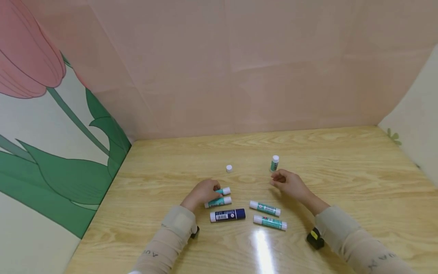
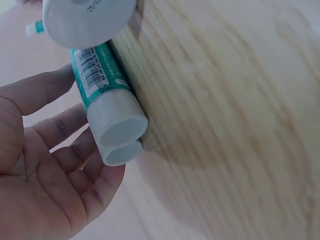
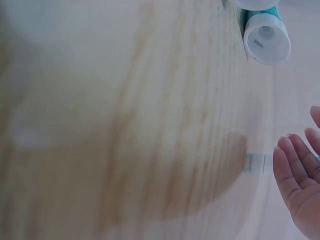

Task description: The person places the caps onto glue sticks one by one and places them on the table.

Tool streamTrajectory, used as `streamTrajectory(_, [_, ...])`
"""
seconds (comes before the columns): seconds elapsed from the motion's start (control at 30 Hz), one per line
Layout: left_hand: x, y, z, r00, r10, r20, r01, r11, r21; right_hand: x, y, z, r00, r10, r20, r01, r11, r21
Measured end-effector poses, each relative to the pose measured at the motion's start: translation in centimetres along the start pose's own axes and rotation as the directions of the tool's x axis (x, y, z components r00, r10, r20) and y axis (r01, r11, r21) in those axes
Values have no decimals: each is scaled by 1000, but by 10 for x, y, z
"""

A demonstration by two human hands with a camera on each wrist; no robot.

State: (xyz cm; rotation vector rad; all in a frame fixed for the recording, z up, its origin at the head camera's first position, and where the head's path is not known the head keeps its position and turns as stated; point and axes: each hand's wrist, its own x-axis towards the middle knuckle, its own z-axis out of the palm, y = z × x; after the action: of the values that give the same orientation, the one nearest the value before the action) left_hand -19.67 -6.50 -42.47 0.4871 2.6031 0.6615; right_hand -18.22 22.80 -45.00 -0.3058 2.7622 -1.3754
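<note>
My left hand (image 1: 204,191) is at two green-and-white glue sticks lying side by side. Its fingers curl round the farther glue stick (image 1: 224,191), partly hiding it; the nearer glue stick (image 1: 219,202) lies alongside. In the left wrist view, the thumb and fingers (image 2: 60,130) touch the sticks near their white ends. My right hand (image 1: 291,185) hovers over the table with loosely bent fingers and nothing in them. Just beyond its fingertips a green glue stick (image 1: 275,163) with a white cap stands upright; the right wrist view shows that stick (image 3: 257,163) partly behind the fingers.
A thicker navy-and-white stick (image 1: 227,215) lies nearer the body. To its right lie two more green glue sticks, one (image 1: 265,208) behind the other (image 1: 270,222). A small white cap (image 1: 229,168) sits farther back on the wooden table (image 1: 164,160), before a pink backdrop (image 1: 232,76).
</note>
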Motion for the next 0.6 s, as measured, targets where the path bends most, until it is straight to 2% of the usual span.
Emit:
streamTrajectory(0.33, [0, 3, -1, 1000, -4, -1, 4, 999, -48, 1, 0, 0, 1000, 6, -7, -6, 1000, -1])
streamTrajectory(0.6, [4, -2, -1, 1000, -10, -9, 10, 998, -70, 1, 0, -2, 999, 22, -25, -22, 1000, -9])
